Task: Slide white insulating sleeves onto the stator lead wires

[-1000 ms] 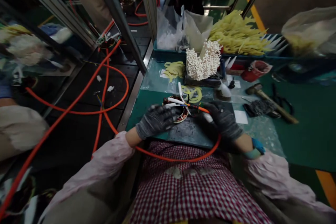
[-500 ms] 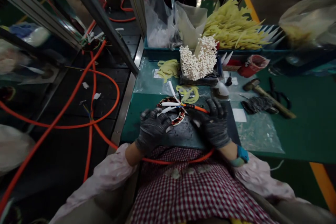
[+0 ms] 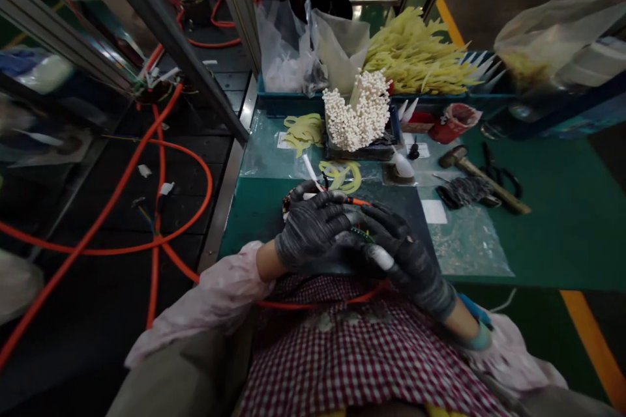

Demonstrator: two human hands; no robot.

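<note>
Slanting inward, the right hand (image 3: pixel 415 267) holds its fingers close together; the left hand (image 3: pixel 310 231) arches narrowly over the wound coil (image 3: pixel 286 203) on the worktop (image 3: pixel 249 208), nearer to it. Whether either grips, I cannot tell. Beyond, the orange cable (image 3: pixel 358 201) runs crosswise, and a white sleeve (image 3: pixel 310 169) points away leftward.

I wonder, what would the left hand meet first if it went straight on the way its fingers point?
Most likely the right hand, whose fingers lie just ahead of the left hand, though one view leaves their depth unclear.
</note>
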